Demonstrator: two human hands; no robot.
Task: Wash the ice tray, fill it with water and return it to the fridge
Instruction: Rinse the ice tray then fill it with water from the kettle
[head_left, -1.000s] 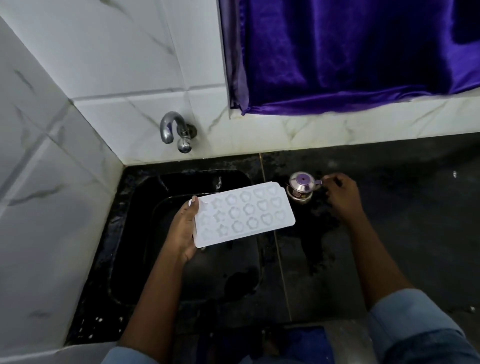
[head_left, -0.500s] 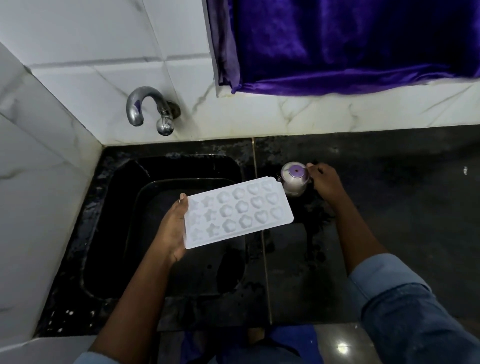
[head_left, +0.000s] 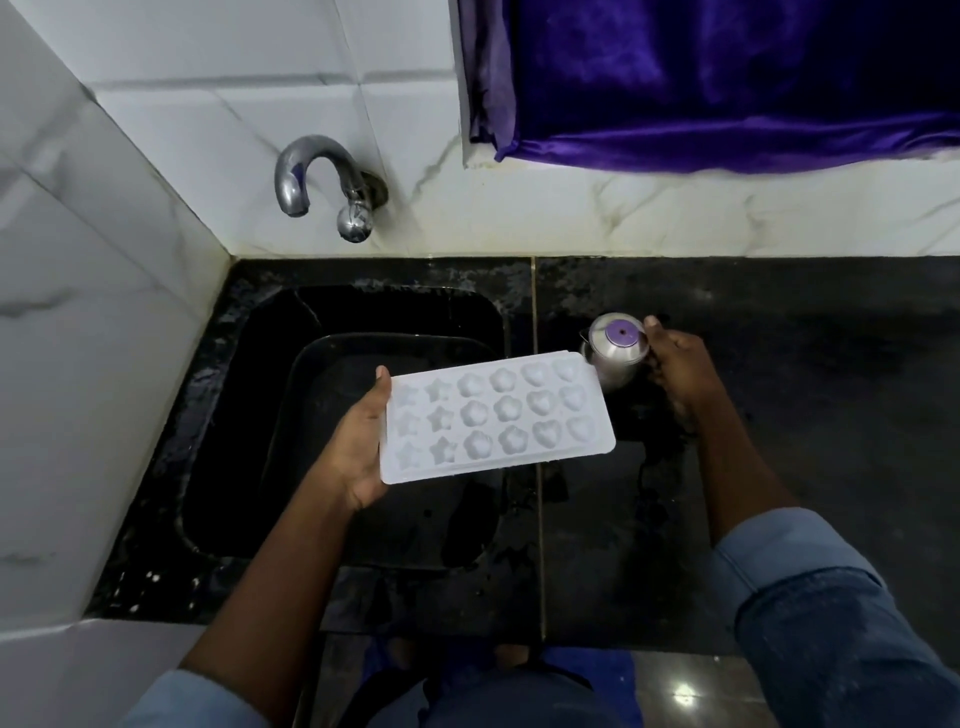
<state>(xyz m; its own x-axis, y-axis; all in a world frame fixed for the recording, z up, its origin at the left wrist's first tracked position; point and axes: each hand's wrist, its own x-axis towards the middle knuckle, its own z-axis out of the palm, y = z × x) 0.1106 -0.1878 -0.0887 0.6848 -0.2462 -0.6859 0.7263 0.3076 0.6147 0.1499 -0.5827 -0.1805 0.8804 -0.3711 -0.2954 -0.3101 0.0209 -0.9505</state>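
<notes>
Ice tray (head_left: 498, 415), seen from the head camera, hangs in the air over the right part of the sink (head_left: 249, 415), cups facing up, its far end reaching across to the dark counter (head_left: 779, 415).

The main risk, as I judge it, comes from the grip: the tray is held by one short end only, so most of its length sticks out unsupported. If water goes into the far cups first, that end would likely dip and spill over the counter rather than into the sink. A second risk is the kettle (head_left: 615, 353), which stands just beside the tray's far corner (the corner overlaps it from this angle); lifting it carelessly could knock the tray and twist it out of the hand. The counter around the kettle looks wet, so a slip there is possible too.

Left hand (head_left: 358, 447) grasps the tray's near short end, thumb along the edge and palm beneath; the other fingers are hidden under the plastic. Right hand (head_left: 675, 364) is curled against the kettle's side, thumb by the purple lid, apparently gripping a handle I cannot see. The tap (head_left: 317, 176) shows no running water.
</notes>
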